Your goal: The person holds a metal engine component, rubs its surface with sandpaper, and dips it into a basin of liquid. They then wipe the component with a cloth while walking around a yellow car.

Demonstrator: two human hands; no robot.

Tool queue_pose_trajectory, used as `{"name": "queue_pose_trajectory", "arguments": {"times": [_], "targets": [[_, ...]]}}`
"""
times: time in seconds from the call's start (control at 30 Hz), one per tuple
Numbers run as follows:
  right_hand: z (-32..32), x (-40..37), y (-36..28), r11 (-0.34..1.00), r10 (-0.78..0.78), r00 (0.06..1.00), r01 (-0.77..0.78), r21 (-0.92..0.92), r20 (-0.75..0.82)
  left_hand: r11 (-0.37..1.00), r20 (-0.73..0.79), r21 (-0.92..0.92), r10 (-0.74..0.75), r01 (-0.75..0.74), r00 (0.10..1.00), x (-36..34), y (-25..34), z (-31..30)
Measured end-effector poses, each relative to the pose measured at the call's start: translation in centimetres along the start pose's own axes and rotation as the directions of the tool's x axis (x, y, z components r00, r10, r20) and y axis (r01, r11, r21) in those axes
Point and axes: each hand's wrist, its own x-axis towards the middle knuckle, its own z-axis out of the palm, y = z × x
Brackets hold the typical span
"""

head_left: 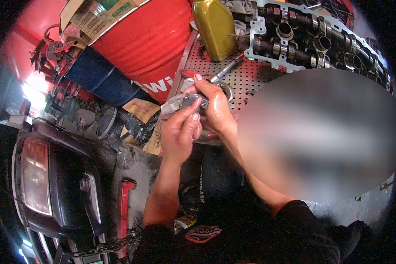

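Both hands meet near the middle of the view, around a small, smooth grey part (pixel 192 102) whose kind I cannot make out. My left hand (pixel 180 130) is closed, its fingertips pinching the part from below. My right hand (pixel 214 103) curls round the other side, thumb raised and fingers partly hidden; its skin looks wet. A crumpled whitish rag (pixel 172 104) pokes out beside the part, against the fingers. Just beyond the right hand, a ratchet-like tool (pixel 226 69) with a metal shaft rests on a perforated metal bench top (pixel 244 97), beside a round metal piece (pixel 225 90).
A gold oil bottle (pixel 215 33) stands behind, beside an engine cylinder head (pixel 303 39) with camshafts. Red (pixel 141 44) and blue (pixel 99 75) drums fill the back left. A dark vehicle (pixel 61 176) is at left, near a red metal bar (pixel 125 207). A blurred patch covers the right.
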Motion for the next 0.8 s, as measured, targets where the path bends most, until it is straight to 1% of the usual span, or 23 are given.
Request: {"name": "queue_pose_trajectory", "arguments": {"times": [0.03,0.07,0.1,0.13,0.2,0.23,0.27,0.3,0.33,0.37,0.4,0.43,0.47,0.5,0.53,0.57,0.6,0.63,0.67,0.7,0.73,0.77,0.8], "targets": [[0.2,0.1,0.0,1.000,-0.021,1.000,0.021,-0.004,-0.023,0.903,-0.069,0.420,0.127,-0.086,0.990,-0.4,0.4,0.6],[0.5,0.5,0.0,0.999,-0.048,0.998,0.048,-0.006,-0.036,0.662,0.038,0.694,0.360,-0.284,0.932,0.5,0.4,0.2],[0.6,0.9,0.3,0.998,-0.065,0.997,0.065,-0.010,-0.049,0.308,0.207,0.860,0.518,-0.407,0.830,1.6,0.0,-0.7],[0.7,1.0,0.7,0.997,-0.074,0.995,0.073,-0.016,-0.061,-0.095,0.410,0.893,0.579,-0.441,0.705,2.0,-0.2,-1.4],[0.4,1.2,0.6,0.998,-0.049,0.998,0.048,-0.039,-0.031,0.211,0.257,0.873,0.565,-0.439,0.784,1.9,-0.4,-1.2],[0.2,1.1,0.7,0.998,-0.050,0.998,0.049,-0.026,-0.027,0.493,0.121,0.781,0.484,-0.384,0.867,1.2,-0.8,-0.7],[0.0,0.7,0.7,0.999,-0.047,0.998,0.046,-0.013,-0.030,0.844,0.052,0.469,0.269,-0.261,0.962,0.6,0.0,0.0],[-0.2,0.2,0.4,1.000,-0.015,1.000,0.015,-0.013,0.000,0.997,-0.020,0.068,0.037,-0.036,0.999,-0.1,0.7,0.6],[-0.2,0.0,0.5,0.996,-0.077,0.996,0.074,0.052,0.051,0.995,0.051,-0.089,0.046,-0.041,0.998,-0.2,-0.1,0.0],[-0.1,0.0,0.5,0.997,-0.077,0.996,0.076,0.025,0.047,0.947,0.014,0.292,0.132,-0.130,0.991,-0.5,0.6,0.5],[-0.1,0.1,0.3,0.997,-0.082,0.996,0.082,0.000,0.040,0.753,0.020,0.630,0.232,-0.193,0.973,-0.4,1.3,1.0],[-0.2,-0.1,0.1,0.971,-0.145,0.989,0.149,-0.189,0.035,0.375,0.171,0.853,0.458,-0.364,0.872,0.4,0.9,0.7],[0.0,0.8,0.9,0.973,-0.181,0.983,0.183,-0.139,0.029,-0.084,0.381,0.907,0.586,-0.413,0.716,1.1,0.2,0.1],[0.5,0.8,1.2,0.986,-0.145,0.989,0.141,-0.091,-0.035,0.007,0.316,0.922,0.564,-0.387,0.763,1.1,-0.2,-0.2],[0.9,0.8,1.2,0.992,-0.122,0.988,0.119,-0.043,-0.095,-0.030,0.356,0.902,0.618,-0.431,0.701,1.4,-1.1,-0.8],[0.7,0.7,0.9,0.980,-0.145,0.989,0.140,-0.143,-0.026,0.122,0.317,0.865,0.619,-0.487,0.718,1.1,-1.5,-1.1],[0.1,0.2,0.6,0.953,-0.168,0.986,0.168,-0.251,0.020,0.544,0.029,0.750,0.541,-0.376,0.840,0.6,-1.5,-0.6],[-0.4,0.9,2.0,0.902,-0.342,0.935,0.353,-0.248,0.090,0.864,-0.171,0.466,0.302,-0.193,0.938,-0.2,-1.3,0.2],[-0.9,2.2,3.6,0.807,-0.506,0.848,0.530,-0.260,0.158,0.923,-0.148,0.367,0.179,-0.114,0.973,-0.2,-1.5,-1.3],[-0.3,2.1,3.8,0.916,-0.381,0.921,0.388,-0.100,0.082,0.962,-0.122,0.273,0.052,-0.017,0.991,-0.2,-1.7,-2.8],[-0.2,2.0,3.2,0.911,-0.334,0.937,0.348,-0.220,0.098,0.986,-0.114,0.123,-0.095,0.109,0.989,-0.6,-0.3,-1.8],[0.3,2.6,3.7,0.923,-0.351,0.936,0.349,-0.160,0.015,0.604,0.052,0.743,0.377,-0.289,0.925,0.1,0.2,-0.7],[0.4,2.9,4.1,0.954,-0.255,0.965,0.242,-0.176,-0.053,0.575,0.034,0.766,0.411,-0.288,0.911,0.4,-1.4,-1.2]]}}
